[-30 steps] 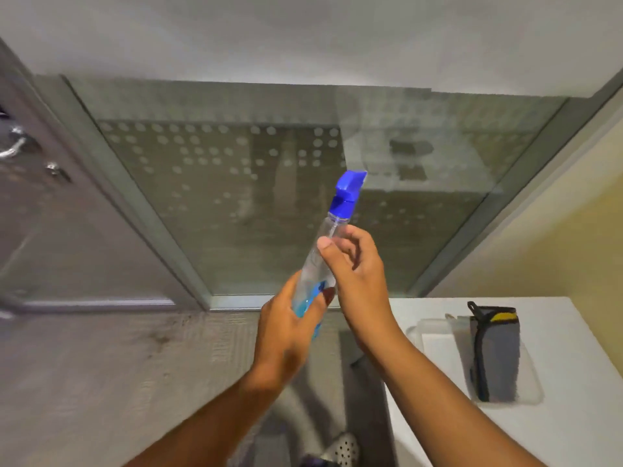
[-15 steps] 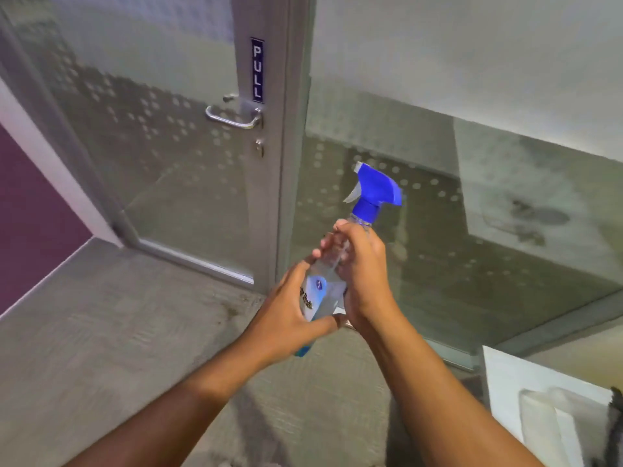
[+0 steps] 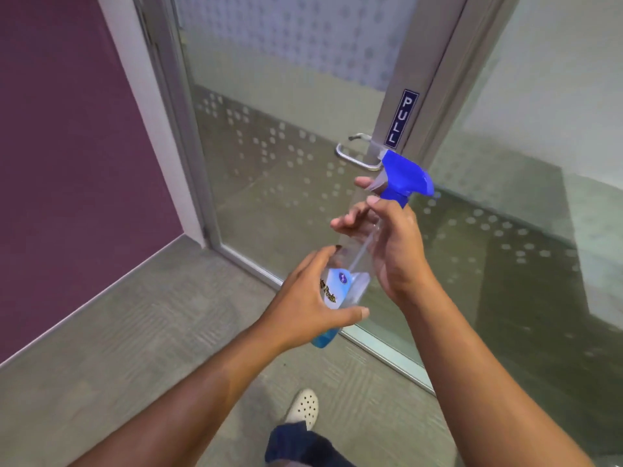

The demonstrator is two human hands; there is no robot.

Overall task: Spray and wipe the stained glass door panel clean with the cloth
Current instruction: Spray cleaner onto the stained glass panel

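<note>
At frame centre we hold the spray bottle (image 3: 350, 264) before the glass door panel (image 3: 286, 156). Left hand (image 3: 310, 298) wraps its labelled base; right hand (image 3: 387, 244) curls loosely at the neck. We judge it light, rigid, slick plastic; grip the neck below the trigger.

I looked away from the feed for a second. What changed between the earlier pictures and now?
The view swung left: the white table with the cloth left the frame, and the door handle and PULL sign came in. The right hand loosened, fingers now spread beside the spray bottle neck. The left hand still holds the bottle's lower body, blue nozzle up.
</note>
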